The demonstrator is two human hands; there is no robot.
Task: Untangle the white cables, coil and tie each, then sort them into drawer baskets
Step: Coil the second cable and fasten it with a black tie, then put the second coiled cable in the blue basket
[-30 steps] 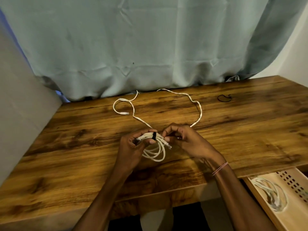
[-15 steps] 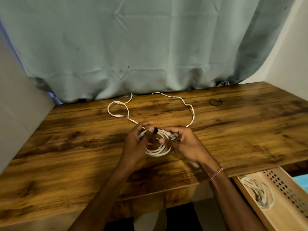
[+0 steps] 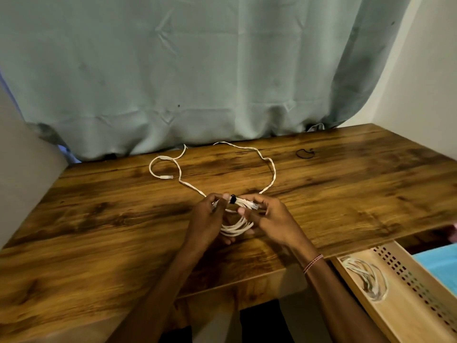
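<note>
1. Left hand [image 3: 207, 220]: fingers pinch the coiled cable [image 3: 236, 227] just beside its black tie [image 3: 232, 199].
2. Right hand [image 3: 270, 219]: fingers curled round the same coil at its connector end.
3. Coiled cable: held over the desk [image 3: 99, 231], near centre, between both hands.
4. Loose cable [image 3: 273, 169]: lies uncoiled on the desk, beyond the hands, toward the far edge.
5. Spare tie [image 3: 305, 153]: far right on the desk, well apart.
6. Drawer basket [image 3: 408, 318]: near right, open, holding a second coil [image 3: 366, 278].

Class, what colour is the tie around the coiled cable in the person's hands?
Black; the tie on the coiled cable shows in the head view.
</note>
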